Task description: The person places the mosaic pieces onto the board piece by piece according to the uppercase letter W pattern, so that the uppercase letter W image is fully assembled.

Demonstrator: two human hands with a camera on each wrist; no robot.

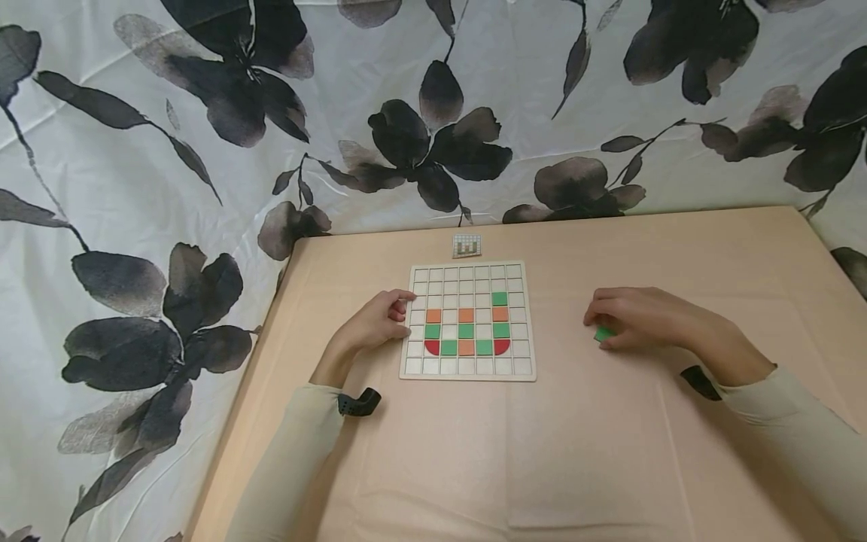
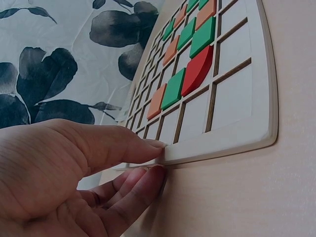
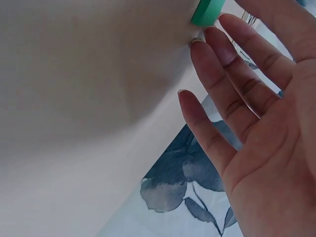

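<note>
A white grid board [image 1: 467, 372] lies on the table, with green, orange and red tiles in some squares. Along its left edge, my left hand [image 1: 371, 322] touches the rim with thumb and forefinger. Up close in the left wrist view, the thumb [image 2: 143, 150] rests against the board's edge and the other fingers bend beside it. My right hand [image 1: 637, 320], well to the right of the board, pinches a green tile [image 1: 603, 333] just over the table. In the right wrist view the green tile [image 3: 208, 12] shows at the fingertips, partly cut off; the remaining fingers are loosely spread.
A small card with a grid pattern [image 1: 466, 245] lies just beyond the board, near the table's far edge. The light wooden-looking table [image 1: 576, 452] carries a few creases. Behind and to the left hangs a white cloth with dark flowers [image 1: 406, 150].
</note>
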